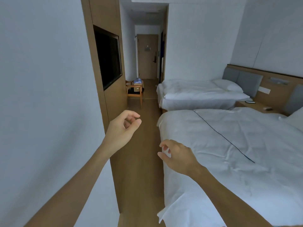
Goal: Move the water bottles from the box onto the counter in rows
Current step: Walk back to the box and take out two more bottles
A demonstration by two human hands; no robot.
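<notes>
Far down the room, a wooden chair carries a box with a bluish pack of water bottles on top; details are too small to make out. My left hand is raised in front of me, fingers loosely curled and apart, holding nothing. My right hand hangs lower beside the near bed's corner, fingers also apart and empty. Both hands are far from the box. No counter is visible.
A wood-panelled wall with a dark TV runs on the left. Two white beds fill the right side. A narrow wooden floor aisle leads to the chair and a door beyond.
</notes>
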